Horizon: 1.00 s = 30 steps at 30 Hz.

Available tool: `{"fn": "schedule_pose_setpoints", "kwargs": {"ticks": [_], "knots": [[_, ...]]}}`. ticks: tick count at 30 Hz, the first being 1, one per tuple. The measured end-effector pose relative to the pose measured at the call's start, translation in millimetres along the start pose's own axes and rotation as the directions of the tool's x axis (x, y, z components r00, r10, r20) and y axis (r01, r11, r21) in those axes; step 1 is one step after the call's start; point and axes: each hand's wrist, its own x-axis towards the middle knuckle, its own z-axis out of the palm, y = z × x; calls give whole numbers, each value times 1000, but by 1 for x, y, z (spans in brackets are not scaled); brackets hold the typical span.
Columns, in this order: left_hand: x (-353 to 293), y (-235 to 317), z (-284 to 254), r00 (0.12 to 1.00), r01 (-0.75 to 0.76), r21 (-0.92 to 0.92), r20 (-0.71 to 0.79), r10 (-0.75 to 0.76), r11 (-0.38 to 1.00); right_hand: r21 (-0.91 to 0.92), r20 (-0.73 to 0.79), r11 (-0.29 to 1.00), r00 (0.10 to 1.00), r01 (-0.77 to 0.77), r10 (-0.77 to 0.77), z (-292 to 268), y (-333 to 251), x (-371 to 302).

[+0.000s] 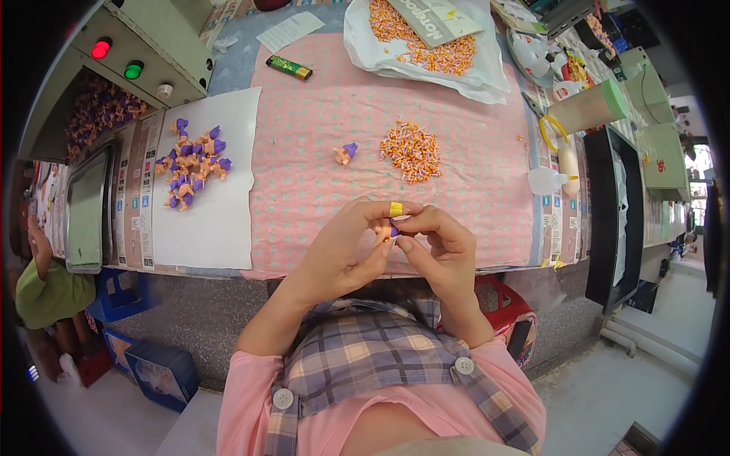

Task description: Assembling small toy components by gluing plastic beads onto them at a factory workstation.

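Close to the table's front edge, my left hand (340, 245) pinches a small peach-and-purple plastic figurine (385, 230). Yellow tape is wrapped round one of its fingers. My right hand (439, 242) meets it there, thumb and forefinger closed at the figurine's purple part; whether a tiny piece sits between those fingertips is hidden. Beyond the hands lies one loose figurine (345, 153) of the same colours. To its right is a heap of tiny orange, white and pink pieces (411, 152). A cluster of similar figurines (194, 163) rests on a white sheet (205, 235) at the left.
A pink checked cloth (304, 205) covers the table. At the back stands a lined tray (494, 83) with more tiny pieces under a notebook (433, 19). A green lighter (289, 68) lies nearby. Yellow-handled pliers (549, 133) and a squeeze bottle (546, 182) are at right; a machine (163, 45) at left.
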Motion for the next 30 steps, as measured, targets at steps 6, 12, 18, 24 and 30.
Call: {"fn": "schedule_pose_setpoints", "kwargs": {"ticks": [6,12,18,24,30], "knots": [[0,1,-1,1000,-23,45,2,23,999,6,40,1000,999,-19,18,-2,0,-1],[2,7,-5,999,-5,145,-38,11,989,-53,58,998,997,45,-42,-1,3,3],[-9,-8,-68,912,207,562,-407,50,801,-367,-493,920,810,137,-317,-65,5,7],[-34,-26,-126,833,463,842,-520,187,279,-613,-737,790,348,17,-579,-152,13,-2],[3,-5,-97,919,273,882,-357,166,385,-677,-679,702,556,-221,-479,-179,36,2]]}}
